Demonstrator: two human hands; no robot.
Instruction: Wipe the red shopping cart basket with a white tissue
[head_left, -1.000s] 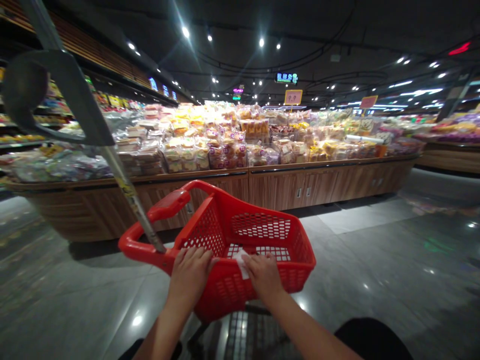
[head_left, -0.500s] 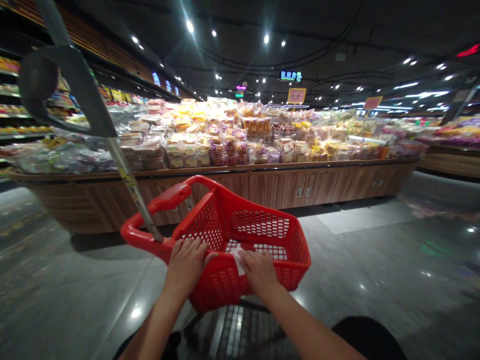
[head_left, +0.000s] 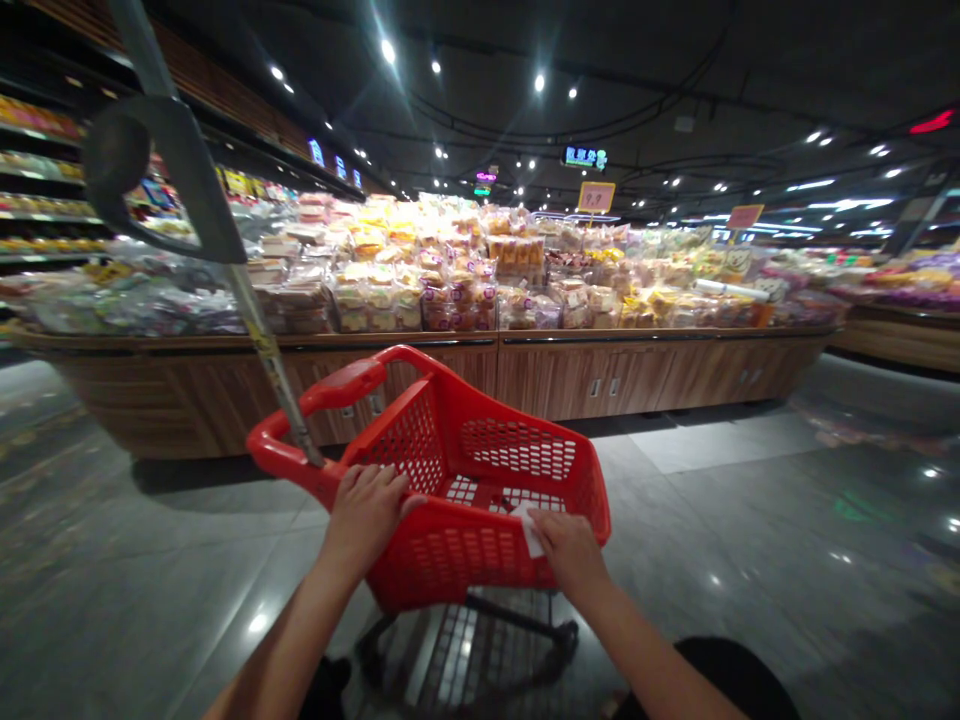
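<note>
A red plastic shopping cart (head_left: 465,540) stands in front of me, its handle end to the left and its basket holding nothing I can make out. My left hand (head_left: 367,510) grips the near rim close to the handle, fingers over the edge and thumb along it. Farther right on the same rim, my right hand (head_left: 566,545) presses a white wipe (head_left: 531,528) against the red plastic, fingers closed on it. A mop-like pole (head_left: 270,355) with a grey loop grip (head_left: 169,180) leans up from the cart's handle end; its lower end is hidden.
Behind the cart runs a long wooden display counter (head_left: 559,375) piled with bagged packaged foods (head_left: 450,275). Stocked shelves (head_left: 45,190) line the left side. Another display (head_left: 900,320) stands at the right. Grey tiled floor (head_left: 720,560) surrounds the cart.
My right hand has slid the wipe rightward along the near rim, toward the basket's front end. My left hand keeps its hold near the handle. The view has shifted slightly.
</note>
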